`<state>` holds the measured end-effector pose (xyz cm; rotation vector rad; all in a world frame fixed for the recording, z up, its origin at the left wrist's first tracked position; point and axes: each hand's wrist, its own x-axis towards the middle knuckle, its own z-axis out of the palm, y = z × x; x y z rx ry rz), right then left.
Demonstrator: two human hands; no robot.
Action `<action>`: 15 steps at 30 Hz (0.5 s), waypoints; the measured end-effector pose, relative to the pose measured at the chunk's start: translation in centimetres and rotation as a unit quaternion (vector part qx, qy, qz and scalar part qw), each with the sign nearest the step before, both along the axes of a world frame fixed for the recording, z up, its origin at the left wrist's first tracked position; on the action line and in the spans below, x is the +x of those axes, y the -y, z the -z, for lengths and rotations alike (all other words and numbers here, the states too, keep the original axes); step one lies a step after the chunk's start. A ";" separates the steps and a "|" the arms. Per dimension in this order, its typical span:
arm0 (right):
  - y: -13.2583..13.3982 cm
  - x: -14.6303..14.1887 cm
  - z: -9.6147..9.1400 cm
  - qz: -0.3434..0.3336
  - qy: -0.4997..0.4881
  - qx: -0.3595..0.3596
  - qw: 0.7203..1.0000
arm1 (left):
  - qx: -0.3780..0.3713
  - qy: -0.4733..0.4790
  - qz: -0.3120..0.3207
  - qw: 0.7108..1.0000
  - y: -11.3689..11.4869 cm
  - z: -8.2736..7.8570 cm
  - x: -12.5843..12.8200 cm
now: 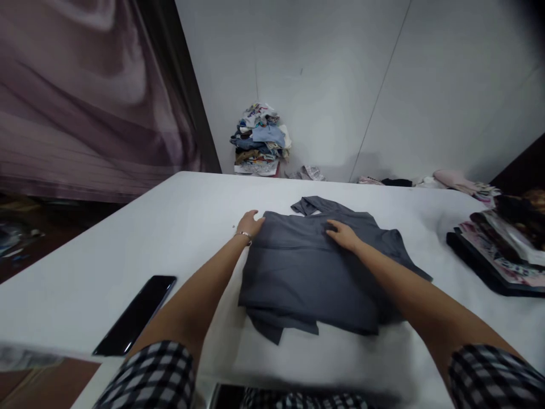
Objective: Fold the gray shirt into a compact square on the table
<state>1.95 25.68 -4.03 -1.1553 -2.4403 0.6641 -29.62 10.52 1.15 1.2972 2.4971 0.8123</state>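
A dark grey garment (pixel 306 272) lies partly folded on the white table (pixel 128 238) in front of me. My left hand (pixel 251 222) rests at the garment's far left corner, fingers curled on its edge, a bracelet on the wrist. My right hand (pixel 343 234) lies flat on top of the cloth near the collar, fingers stretched and pressing down. A sleeve sticks out to the right under my right forearm.
A black phone (pixel 136 313) lies on the table at the near left. A stack of folded clothes (pixel 502 250) sits at the right edge. A pile of mixed clothes (pixel 260 139) stands against the far wall, with more garments (pixel 451 180) along the floor.
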 end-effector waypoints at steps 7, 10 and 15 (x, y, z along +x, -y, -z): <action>8.2 11.7 1.8 -0.063 -0.007 0.040 0.997 | 0.021 -0.036 0.098 0.994 13.7 1.5 5.2; 12.2 16.2 1.5 -0.006 -0.050 0.051 0.997 | 0.043 -0.044 0.135 0.989 19.1 2.3 8.2; 18.9 18.3 0.4 -0.056 -0.066 0.116 0.989 | 0.043 -0.085 0.147 0.985 23.0 3.3 12.2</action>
